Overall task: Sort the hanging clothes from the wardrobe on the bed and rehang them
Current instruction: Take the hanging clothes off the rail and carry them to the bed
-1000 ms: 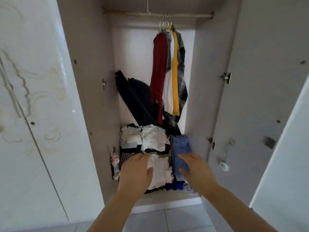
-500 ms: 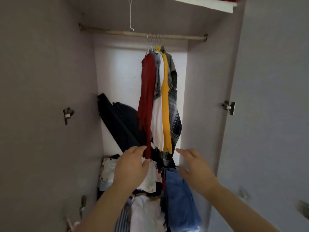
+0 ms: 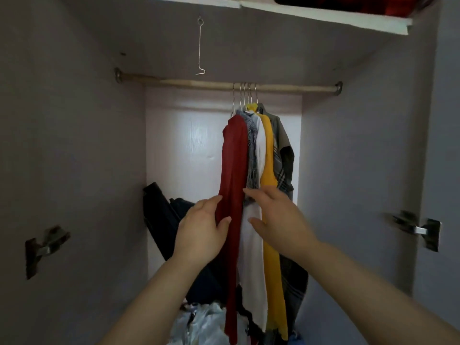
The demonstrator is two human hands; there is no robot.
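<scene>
Open wardrobe [image 3: 74, 145]: hanging clothes bunch on the rail [image 3: 199, 83], right of its middle. Both hands have risen from the folded pile [image 3: 199, 324] far below the rail. The left hand [image 3: 201, 227] pinches the red garment [image 3: 234, 158]; the right hand [image 3: 278, 217], fingers loose, touches the grey garment [image 3: 252, 155]. Taking clothes down seems to be starting.

A second ago our hands lay on the pile of folded clothes [image 3: 199, 324] on the wardrobe floor; now they are up at the hanging row. Our left hand [image 3: 201, 230] now grips the edge of the long dark red hanging garment [image 3: 234, 158], thumb across its front. Our right hand [image 3: 276, 220] reaches with straight fingers to the grey patterned top [image 3: 252, 155] just beside it. Our view tilts upward, and the pile drops to the bottom edge.
</scene>
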